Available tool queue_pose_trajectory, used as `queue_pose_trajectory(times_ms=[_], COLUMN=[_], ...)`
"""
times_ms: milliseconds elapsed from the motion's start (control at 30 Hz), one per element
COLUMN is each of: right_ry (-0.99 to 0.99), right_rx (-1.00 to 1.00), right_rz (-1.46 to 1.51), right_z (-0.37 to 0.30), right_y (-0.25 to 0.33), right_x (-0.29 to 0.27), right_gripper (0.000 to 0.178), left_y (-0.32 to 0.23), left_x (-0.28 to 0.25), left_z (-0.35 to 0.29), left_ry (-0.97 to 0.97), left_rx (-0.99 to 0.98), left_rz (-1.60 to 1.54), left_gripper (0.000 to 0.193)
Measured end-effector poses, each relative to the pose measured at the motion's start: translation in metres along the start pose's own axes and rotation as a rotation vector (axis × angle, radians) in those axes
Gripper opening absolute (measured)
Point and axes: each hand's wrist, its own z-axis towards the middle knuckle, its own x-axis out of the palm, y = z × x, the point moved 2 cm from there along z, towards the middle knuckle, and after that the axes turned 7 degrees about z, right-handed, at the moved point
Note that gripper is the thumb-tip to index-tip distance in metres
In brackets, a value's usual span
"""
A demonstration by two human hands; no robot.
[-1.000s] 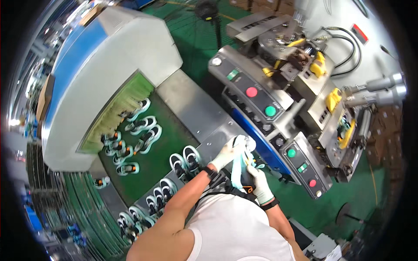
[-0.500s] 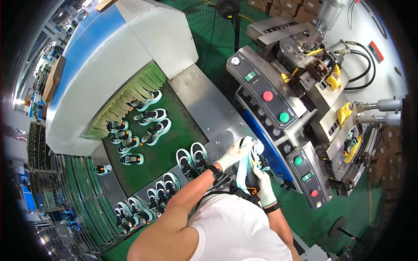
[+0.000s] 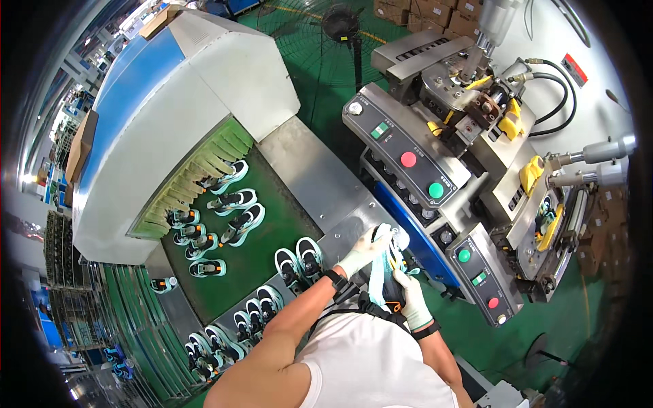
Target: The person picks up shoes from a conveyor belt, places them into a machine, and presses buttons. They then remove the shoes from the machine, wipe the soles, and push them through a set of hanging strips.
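Note:
Close in front of my body, both white-gloved hands are closed on one sneaker (image 3: pixel 393 280) with a pale aqua sole and a dark upper. My left hand (image 3: pixel 366 250) grips its far end, fingers bent over the pale part. Lower down on the other side, my right hand (image 3: pixel 414 299) wraps round the dark part, where a bit of orange shows. Glove and shoe overlap, so some fingertips are hidden. Left of my left forearm, a pair of black-and-white sneakers (image 3: pixel 299 264) stands on the metal ledge (image 3: pixel 348 228).
More sneakers (image 3: pixel 258 306) line the near ledge. Several ride on the green belt (image 3: pixel 272 204) beside the curtained opening of a white-and-blue machine (image 3: pixel 183 88). At right stands a press machine (image 3: pixel 422 156) with button panels and yellow-padded clamps. A fan (image 3: pixel 340 27) stands behind.
The view has shifted slightly, so the machines sit a little differently in it. Both hands keep their hold on the sneaker, with hardly any movement.

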Motion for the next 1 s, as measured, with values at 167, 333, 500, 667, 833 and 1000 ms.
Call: queue_pose_trajectory(times_ms=[167,333,500,667,833,1000], right_ry=[-0.020,-0.042,-0.031,-0.031,-0.034,-0.032], right_rx=[-0.032,-0.039,-0.046,-0.016,-0.042,-0.024], right_rz=[-0.025,-0.049,-0.034,-0.038,-0.062,-0.082], right_z=[0.000,0.005,0.007,0.006,0.007,0.008], right_y=[0.000,-0.003,-0.004,-0.002,-0.001,-0.007], right_x=[-0.004,-0.012,-0.014,-0.012,-0.018,-0.016], right_gripper=[0.034,0.036,0.037,0.039,0.045,0.052], left_y=[0.003,0.005,-0.001,-0.002,-0.001,0.001], left_x=[0.002,0.005,0.002,0.001,0.006,0.000], left_z=[0.001,0.002,-0.001,0.002,-0.001,-0.002], left_ry=[-0.009,-0.008,-0.002,-0.006,0.020,0.003], left_rx=[-0.036,-0.044,-0.034,-0.068,0.008,0.012], left_rz=[0.000,-0.037,-0.032,0.000,-0.033,-0.042], left_gripper=[0.053,0.049,0.051,0.053,0.053,0.047])
